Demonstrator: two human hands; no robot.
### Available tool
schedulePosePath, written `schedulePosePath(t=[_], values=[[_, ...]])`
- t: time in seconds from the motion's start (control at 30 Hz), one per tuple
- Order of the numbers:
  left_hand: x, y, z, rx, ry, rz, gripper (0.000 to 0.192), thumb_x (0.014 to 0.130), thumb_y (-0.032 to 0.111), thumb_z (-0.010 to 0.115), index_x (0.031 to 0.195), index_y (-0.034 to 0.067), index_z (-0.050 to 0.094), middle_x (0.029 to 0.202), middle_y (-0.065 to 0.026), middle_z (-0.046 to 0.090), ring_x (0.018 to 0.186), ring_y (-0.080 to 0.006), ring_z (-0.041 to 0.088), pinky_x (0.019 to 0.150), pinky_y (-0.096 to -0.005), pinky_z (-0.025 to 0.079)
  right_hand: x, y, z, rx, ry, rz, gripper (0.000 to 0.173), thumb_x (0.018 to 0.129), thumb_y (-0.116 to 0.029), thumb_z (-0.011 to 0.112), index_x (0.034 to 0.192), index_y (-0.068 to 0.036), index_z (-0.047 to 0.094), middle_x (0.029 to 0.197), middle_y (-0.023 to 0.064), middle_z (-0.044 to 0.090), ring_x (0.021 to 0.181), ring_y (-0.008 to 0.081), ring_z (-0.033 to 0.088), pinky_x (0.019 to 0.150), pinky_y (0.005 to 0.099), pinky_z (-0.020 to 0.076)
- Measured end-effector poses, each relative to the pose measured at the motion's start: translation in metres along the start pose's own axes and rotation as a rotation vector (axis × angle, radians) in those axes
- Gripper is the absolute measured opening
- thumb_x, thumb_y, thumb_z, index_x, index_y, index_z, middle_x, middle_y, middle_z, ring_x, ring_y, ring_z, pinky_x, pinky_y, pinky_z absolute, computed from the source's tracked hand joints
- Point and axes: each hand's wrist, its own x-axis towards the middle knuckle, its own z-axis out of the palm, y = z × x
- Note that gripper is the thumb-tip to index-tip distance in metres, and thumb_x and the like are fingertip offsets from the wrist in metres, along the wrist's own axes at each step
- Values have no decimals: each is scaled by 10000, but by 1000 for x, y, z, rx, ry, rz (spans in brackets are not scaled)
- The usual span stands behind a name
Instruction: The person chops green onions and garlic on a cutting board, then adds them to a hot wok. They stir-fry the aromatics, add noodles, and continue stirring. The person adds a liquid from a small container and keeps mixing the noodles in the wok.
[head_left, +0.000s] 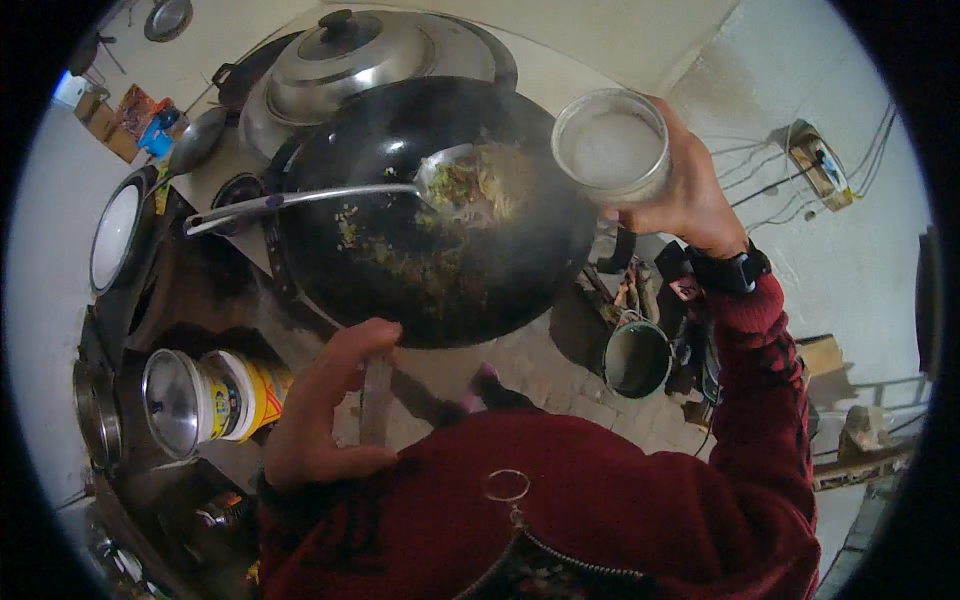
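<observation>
My right hand (694, 187) grips a clear jar (651, 187), tilted so that its mouth faces me. White granular stuff (611, 150) shows inside it. The jar is by the right rim of a large black wok (390, 277). In the wok lie chopped greens and browned bits (457, 184), partly in the bowl of a metal ladle (352, 190) whose handle rests across the left rim. Haze hangs over the food. Below the wok's near edge, my left hand (307, 420) holds a translucent lid-like piece (375, 401) edge-on between thumb and fingers.
A domed metal lid (360, 67) covers another pan behind the wok. Left are a second ladle (199, 139), a white basin (116, 236) and tubs (236, 394), one under a metal lid (171, 405). A bucket (637, 360) and firewood (637, 289) are on the floor at right.
</observation>
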Motion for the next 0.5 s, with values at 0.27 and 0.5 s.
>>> schedulePosePath(t=[0.27,0.5], values=[[4,6,3,-64,143,-46,896,602,338,761,1328,32,334,1308,-126,383,1115,-218,464,847,-335,419,27,36,-6,-161,-28,-132,810,530,-218,785,1206,13,403,1045,190,559,1004,287,546,881,338,407],[3,1,-4,-86,165,0,890,588,332,767,1316,33,352,1289,-123,387,1104,-209,470,823,-333,446,32,46,-2,-123,-2,-110,792,534,-212,788,1201,8,420,1050,180,563,1006,256,548,882,329,409]])
